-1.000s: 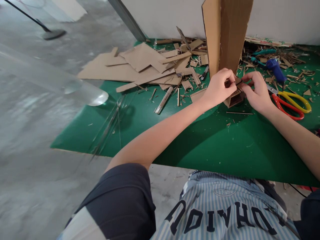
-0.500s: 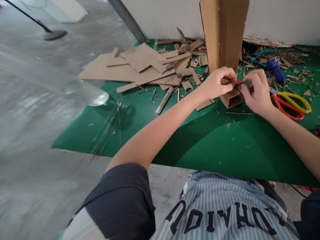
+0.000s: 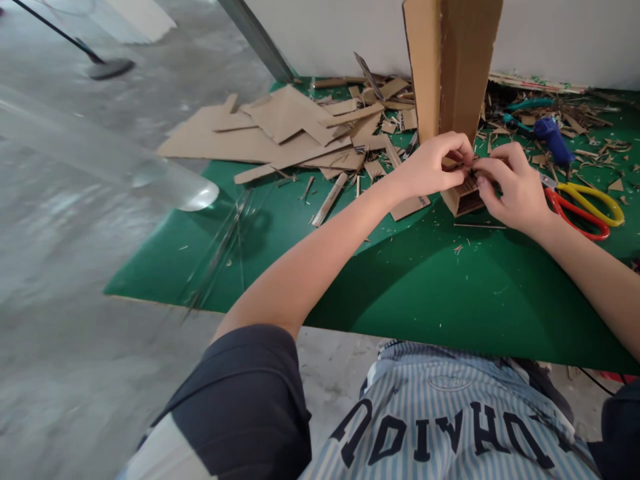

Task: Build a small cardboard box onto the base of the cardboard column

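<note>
My left hand (image 3: 434,167) and my right hand (image 3: 515,187) meet over a small cardboard box (image 3: 465,195) that stands on the green mat (image 3: 450,287). Both hands pinch at the top edge of the box, fingers curled. The box's open side shows thin ribs inside. A tall folded cardboard sheet (image 3: 450,67) stands upright just behind the hands. A flat cardboard scrap (image 3: 410,207) lies under my left wrist.
Red and yellow scissors (image 3: 585,207) lie right of my right hand. A blue tool (image 3: 553,139) sits behind them among cardboard scraps. A pile of cardboard offcuts (image 3: 290,133) covers the mat's back left. A clear plastic tube (image 3: 125,167) lies at left.
The hands have drawn closer together on top of the small box, and the box has shifted slightly. The flat scrap under the left wrist has come into view.
</note>
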A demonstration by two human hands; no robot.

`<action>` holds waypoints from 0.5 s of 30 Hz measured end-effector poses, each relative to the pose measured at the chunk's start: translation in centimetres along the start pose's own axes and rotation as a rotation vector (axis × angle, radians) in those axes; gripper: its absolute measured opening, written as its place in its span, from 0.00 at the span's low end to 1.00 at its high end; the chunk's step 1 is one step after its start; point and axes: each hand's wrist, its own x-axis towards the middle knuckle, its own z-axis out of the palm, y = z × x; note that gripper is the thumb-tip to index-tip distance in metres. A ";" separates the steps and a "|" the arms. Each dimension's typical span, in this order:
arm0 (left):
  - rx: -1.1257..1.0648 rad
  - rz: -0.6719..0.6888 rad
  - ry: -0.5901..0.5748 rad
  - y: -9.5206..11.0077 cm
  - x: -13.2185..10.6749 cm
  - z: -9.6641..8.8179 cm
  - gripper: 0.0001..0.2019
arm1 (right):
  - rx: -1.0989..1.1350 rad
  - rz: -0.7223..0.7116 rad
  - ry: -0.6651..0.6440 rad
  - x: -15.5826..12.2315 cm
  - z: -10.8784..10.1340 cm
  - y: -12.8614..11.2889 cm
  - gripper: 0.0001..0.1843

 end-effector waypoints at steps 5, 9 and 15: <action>0.099 -0.014 0.002 0.7 0.0 -0.3 0.06 | 0.064 0.069 -0.108 0.1 -0.5 -0.4 0.17; 0.161 -0.025 0.014 1.0 0.0 -0.1 0.03 | 0.066 0.101 -0.114 0.0 -0.5 -0.5 0.14; 0.181 -0.062 0.055 0.9 0.1 0.5 0.05 | 0.036 0.067 -0.140 0.1 -0.6 -0.5 0.17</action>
